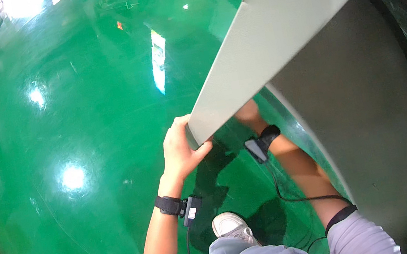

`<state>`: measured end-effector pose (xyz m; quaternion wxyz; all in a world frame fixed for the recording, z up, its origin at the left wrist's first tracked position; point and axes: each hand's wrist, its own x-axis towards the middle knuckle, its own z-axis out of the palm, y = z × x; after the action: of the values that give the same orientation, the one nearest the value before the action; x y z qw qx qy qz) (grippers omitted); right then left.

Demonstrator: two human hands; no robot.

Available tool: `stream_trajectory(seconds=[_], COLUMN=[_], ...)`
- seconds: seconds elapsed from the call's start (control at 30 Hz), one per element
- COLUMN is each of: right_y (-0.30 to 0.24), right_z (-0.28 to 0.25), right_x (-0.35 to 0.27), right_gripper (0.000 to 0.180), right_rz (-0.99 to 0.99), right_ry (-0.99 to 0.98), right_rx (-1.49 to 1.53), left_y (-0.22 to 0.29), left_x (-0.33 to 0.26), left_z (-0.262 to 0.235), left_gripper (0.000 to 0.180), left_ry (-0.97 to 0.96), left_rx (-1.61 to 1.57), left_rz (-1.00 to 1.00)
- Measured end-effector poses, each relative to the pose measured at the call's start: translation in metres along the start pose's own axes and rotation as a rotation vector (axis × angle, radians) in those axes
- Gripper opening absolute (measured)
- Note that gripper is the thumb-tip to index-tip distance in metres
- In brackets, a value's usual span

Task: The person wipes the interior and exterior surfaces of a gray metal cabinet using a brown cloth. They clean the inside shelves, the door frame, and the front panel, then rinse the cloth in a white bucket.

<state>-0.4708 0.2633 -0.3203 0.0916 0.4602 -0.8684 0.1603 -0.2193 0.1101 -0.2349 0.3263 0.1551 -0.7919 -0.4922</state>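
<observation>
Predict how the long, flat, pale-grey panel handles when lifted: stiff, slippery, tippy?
The pale-grey panel is likely stiff: its edges run straight, without visible sag. Its smooth-looking face may be slippery. Being long, it could swing if only the left hand, at its near end, carried it.

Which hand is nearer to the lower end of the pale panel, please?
Left: the left hand grips that end of the panel. The right hand is farther up its right edge, partly hidden by it; contact there cannot be seen.
</observation>
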Motion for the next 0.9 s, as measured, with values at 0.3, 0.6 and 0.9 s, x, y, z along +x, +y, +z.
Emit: stream_trajectory(seconds=[0.3,0.6,0.9], right_y=[-0.015,-0.101,-0.048], right_z=[-0.028,-0.025,0.017], right_x=[-0.001,-0.047,-0.052], right_gripper=[0.012,0.016,0.025], right_rz=[0.112,-0.22,-0.176], right_ry=[0.028,0.227,0.339], right_rx=[-0.252,0.033,0.054], left_y=[0.01,0.015,0.018], left_x=[-0.005,-0.023,-0.029], left_z=[-0.006,-0.008,-0.008], left_gripper=[0.053,0.062,0.07], left_ry=[-0.055,-0.084,-0.158], left_rx=[-0.066,-0.189,-0.26], left_rz=[-0.072,-0.159,-0.174])
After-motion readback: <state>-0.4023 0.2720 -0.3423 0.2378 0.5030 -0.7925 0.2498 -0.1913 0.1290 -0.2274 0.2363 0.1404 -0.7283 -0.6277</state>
